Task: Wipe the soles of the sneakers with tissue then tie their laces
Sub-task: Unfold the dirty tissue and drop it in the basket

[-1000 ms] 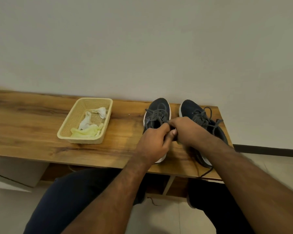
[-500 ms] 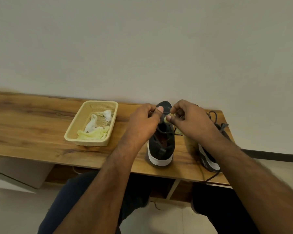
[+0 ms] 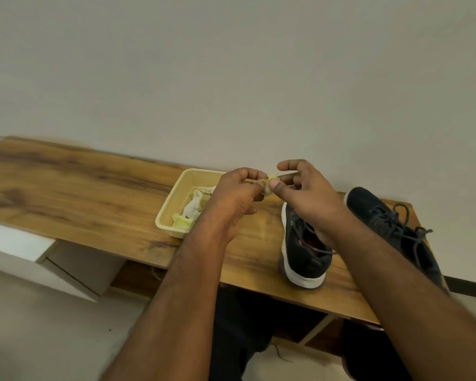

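Observation:
Two dark sneakers with white soles stand on the wooden bench [image 3: 66,188]. The left sneaker [image 3: 305,254] has its heel toward me and its toe is hidden under my right hand. The right sneaker [image 3: 390,229] lies further right with loose grey laces. My left hand [image 3: 234,196] and my right hand [image 3: 305,191] meet above the bench, between the basket and the left sneaker. Both pinch one small yellowish wad of tissue [image 3: 268,184] between thumb and fingers.
A cream plastic basket [image 3: 176,199] with crumpled white and yellow tissues sits on the bench left of the shoes, partly behind my left hand. A plain wall stands behind. My knees and the floor show below the bench's near edge.
Both hands have left the left sneaker's laces and moved up and left toward the basket, with a small tissue wad between them. The view has swung left.

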